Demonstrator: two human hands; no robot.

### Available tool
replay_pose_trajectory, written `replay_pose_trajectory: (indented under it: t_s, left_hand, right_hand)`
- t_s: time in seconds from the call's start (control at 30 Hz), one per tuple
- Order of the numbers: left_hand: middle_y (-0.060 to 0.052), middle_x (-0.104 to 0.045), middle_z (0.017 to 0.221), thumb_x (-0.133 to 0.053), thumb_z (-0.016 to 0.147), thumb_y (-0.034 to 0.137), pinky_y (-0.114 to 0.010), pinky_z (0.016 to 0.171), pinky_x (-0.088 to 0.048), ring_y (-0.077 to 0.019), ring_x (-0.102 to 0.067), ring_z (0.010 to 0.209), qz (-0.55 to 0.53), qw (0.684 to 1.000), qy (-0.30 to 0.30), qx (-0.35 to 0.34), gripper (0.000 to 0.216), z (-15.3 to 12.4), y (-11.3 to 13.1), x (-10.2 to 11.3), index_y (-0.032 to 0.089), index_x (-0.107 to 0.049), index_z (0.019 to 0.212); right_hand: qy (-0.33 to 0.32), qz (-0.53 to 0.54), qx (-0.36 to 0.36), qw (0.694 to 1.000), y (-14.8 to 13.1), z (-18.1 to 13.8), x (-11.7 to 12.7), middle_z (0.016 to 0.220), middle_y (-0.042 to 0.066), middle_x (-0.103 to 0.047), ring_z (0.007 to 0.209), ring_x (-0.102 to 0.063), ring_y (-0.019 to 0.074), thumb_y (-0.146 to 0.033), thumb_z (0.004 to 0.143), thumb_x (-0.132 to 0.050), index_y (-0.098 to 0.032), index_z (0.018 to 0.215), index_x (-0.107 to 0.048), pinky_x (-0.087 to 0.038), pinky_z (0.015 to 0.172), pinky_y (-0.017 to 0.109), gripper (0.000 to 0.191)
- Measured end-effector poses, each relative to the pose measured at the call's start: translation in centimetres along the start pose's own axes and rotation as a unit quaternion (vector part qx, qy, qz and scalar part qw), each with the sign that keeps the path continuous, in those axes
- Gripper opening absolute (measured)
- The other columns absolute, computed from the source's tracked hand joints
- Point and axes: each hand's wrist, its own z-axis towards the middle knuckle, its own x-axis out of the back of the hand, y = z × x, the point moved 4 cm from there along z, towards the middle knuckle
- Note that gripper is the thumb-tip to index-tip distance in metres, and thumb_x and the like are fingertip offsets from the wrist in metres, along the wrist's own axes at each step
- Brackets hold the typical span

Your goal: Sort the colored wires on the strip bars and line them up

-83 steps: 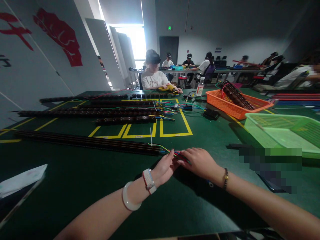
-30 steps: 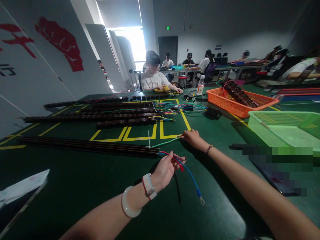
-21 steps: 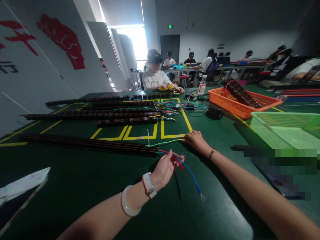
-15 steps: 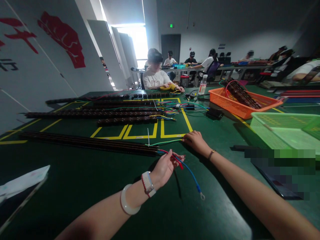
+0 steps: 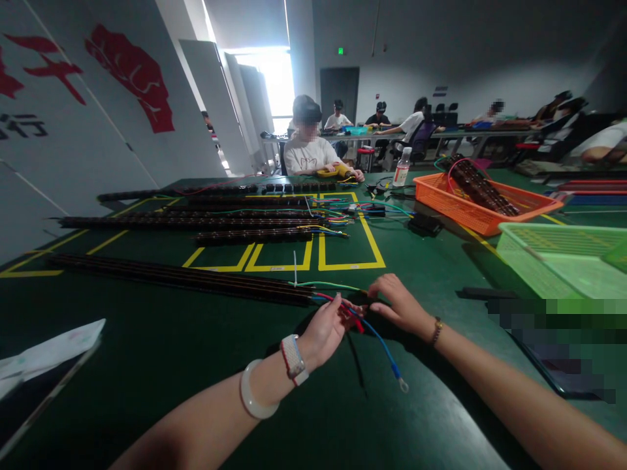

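Note:
A long dark bundle of corrugated tubing (image 5: 186, 277) lies on the table, with wires coming out of its right end. My left hand (image 5: 327, 333), palm up, is closed on the red wire (image 5: 322, 297) and the blue wire (image 5: 375, 333). The blue one hangs past my fingers and ends in a ring terminal (image 5: 403, 385). Just to the right, my right hand (image 5: 399, 303) is curled with its fingertips at the end of a green wire (image 5: 337, 285); that end is partly hidden. A white cable tie (image 5: 295, 269) sticks up from the bundle.
More tubing bundles (image 5: 186, 223) lie further back over yellow tape outlines. An orange basket (image 5: 453, 209) holding a bundle, a green basket (image 5: 548, 261) and a bottle (image 5: 402, 166) stand to the right. Across the table sits a person (image 5: 308, 147). A phone-like slab (image 5: 548, 365) lies front right.
My right hand has come down toward my left hand, bringing the green wire's end lower. My left hand keeps its hold on the red and blue wires. The view has shifted slightly.

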Motion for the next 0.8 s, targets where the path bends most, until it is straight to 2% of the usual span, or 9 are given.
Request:
replay_pose_trajectory:
  t_s: [0.07,0.13,0.23,0.37,0.47,0.6,0.7,0.8]
  left_hand:
    - [-0.007,-0.064,0.075,-0.049,0.088,0.028,-0.028,0.078,-0.047,-0.0139,-0.061,0.072,-0.005,1.000,0.011,0.009,0.021,0.0,-0.1,0.1,0.012,-0.058,0.077]
    - [-0.005,-0.063,0.073,-0.050,0.088,0.030,-0.026,0.074,-0.046,-0.0126,-0.059,0.069,-0.011,1.000,0.014,0.025,0.023,-0.1,-0.2,0.1,0.013,-0.058,0.076]
    - [-0.004,-0.060,0.072,-0.049,0.088,0.031,-0.024,0.069,-0.045,-0.0111,-0.057,0.066,-0.015,0.999,0.017,0.035,0.023,-0.1,-0.3,0.1,0.013,-0.057,0.075]
    - [-0.004,-0.059,0.072,-0.048,0.089,0.028,-0.023,0.066,-0.045,-0.0112,-0.056,0.066,-0.009,1.000,0.017,0.016,0.020,0.0,-0.2,0.0,0.014,-0.054,0.076]
    - [-0.005,-0.059,0.072,-0.046,0.089,0.031,-0.025,0.062,-0.045,-0.0126,-0.055,0.065,0.008,1.000,0.005,0.015,0.022,0.0,-0.3,-0.2,0.014,-0.054,0.079]
    - [-0.005,-0.060,0.076,-0.045,0.090,0.029,-0.029,0.075,-0.047,-0.0135,-0.058,0.073,0.003,1.000,-0.013,-0.010,0.021,0.0,-0.2,-0.5,0.015,-0.054,0.078]
    - [-0.006,-0.062,0.082,-0.045,0.090,0.029,-0.033,0.084,-0.045,-0.0153,-0.059,0.081,0.012,0.999,-0.034,-0.021,0.019,-0.1,-0.2,-0.6,0.015,-0.055,0.083]
    - [-0.007,-0.062,0.081,-0.044,0.091,0.028,-0.037,0.087,-0.044,-0.0163,-0.060,0.081,0.042,0.998,-0.022,-0.031,0.021,-0.2,-0.2,-0.4,0.014,-0.055,0.080]
  right_hand:
    - [-0.041,-0.018,0.097,0.994,-2.0,0.1,0.1,0.075,0.006,-0.055,0.073,-0.047,0.0179,-0.069,0.086,-0.023,-0.016,0.081,-0.055,-0.035,0.072,0.031,0.062]
    - [-0.075,-0.071,0.173,0.980,-3.6,0.0,-0.3,0.071,0.005,-0.054,0.069,-0.045,0.0171,-0.075,0.080,-0.028,-0.017,0.077,-0.056,-0.033,0.070,0.031,0.064]
    - [-0.089,-0.150,0.215,0.961,-4.9,0.1,-1.2,0.070,0.003,-0.055,0.066,-0.044,0.0160,-0.071,0.081,-0.038,-0.018,0.075,-0.055,-0.029,0.067,0.032,0.056]
    - [-0.090,-0.205,0.197,0.955,-5.1,0.2,-2.2,0.071,0.002,-0.058,0.064,-0.045,0.0142,-0.046,0.091,-0.043,-0.018,0.076,-0.055,-0.026,0.065,0.031,0.035]
    - [-0.066,-0.230,0.174,0.955,-4.7,0.2,-2.0,0.069,0.002,-0.059,0.062,-0.044,0.0135,-0.034,0.093,-0.042,-0.017,0.075,-0.055,-0.024,0.063,0.030,0.028]
    - [-0.037,-0.272,0.150,0.950,-3.7,0.3,-1.0,0.063,0.002,-0.055,0.059,-0.043,0.0136,-0.030,0.094,-0.041,-0.017,0.071,-0.055,-0.021,0.060,0.030,0.029]
    - [-0.049,-0.292,0.111,0.949,-2.1,0.6,-0.9,0.062,0.002,-0.056,0.058,-0.044,0.0134,-0.030,0.095,-0.042,-0.017,0.069,-0.055,-0.021,0.059,0.030,0.032]
    - [-0.074,-0.280,0.054,0.956,-0.3,0.6,-1.4,0.064,0.002,-0.059,0.058,-0.048,0.0129,-0.032,0.094,-0.044,-0.017,0.071,-0.056,-0.021,0.059,0.029,0.030]
